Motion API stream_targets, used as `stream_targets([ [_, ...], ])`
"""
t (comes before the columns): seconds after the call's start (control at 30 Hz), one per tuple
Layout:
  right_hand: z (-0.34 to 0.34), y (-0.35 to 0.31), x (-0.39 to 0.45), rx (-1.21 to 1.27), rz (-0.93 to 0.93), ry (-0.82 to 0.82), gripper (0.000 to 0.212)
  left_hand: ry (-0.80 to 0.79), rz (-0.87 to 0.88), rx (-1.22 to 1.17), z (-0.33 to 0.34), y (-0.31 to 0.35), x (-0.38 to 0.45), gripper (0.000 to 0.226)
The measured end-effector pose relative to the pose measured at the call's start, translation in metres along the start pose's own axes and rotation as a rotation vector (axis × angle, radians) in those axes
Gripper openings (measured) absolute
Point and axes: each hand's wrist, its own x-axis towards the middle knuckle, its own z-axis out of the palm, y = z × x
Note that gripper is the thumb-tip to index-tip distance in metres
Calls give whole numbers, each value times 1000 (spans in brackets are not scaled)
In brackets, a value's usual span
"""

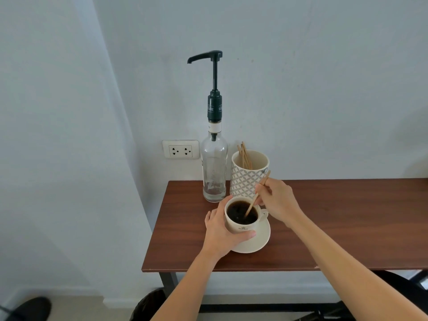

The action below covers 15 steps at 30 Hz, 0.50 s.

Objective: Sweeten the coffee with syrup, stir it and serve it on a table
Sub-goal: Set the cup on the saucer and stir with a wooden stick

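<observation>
A cream coffee cup (236,225) full of dark coffee stands on a cream saucer (257,243) near the left end of the brown table (335,223). My left hand (223,232) wraps around the cup's left and front side. My right hand (278,201) pinches a thin wooden stir stick (254,200), tilted, with its lower end in the coffee. Behind the cup stands a clear glass syrup bottle (214,167) with a tall black pump, its spout pointing left.
A patterned mug (249,176) holding several wooden stir sticks stands just right of the bottle, against the wall. A wall socket (180,149) is left of the bottle. A dark bin (150,304) sits under the table's left end.
</observation>
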Motion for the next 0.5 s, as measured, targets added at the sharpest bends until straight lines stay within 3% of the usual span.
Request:
stream_targets([
  [0.2,5,1,1,-60,-72,81,23,1,16,12,0,0,-1,91],
  [0.4,5,-15,-15,-60,-192,-84,20,3,28,25,0,0,1,92],
  [0.5,20,-23,-14,-90,-323,-21,23,3,26,32,0,0,1,95],
])
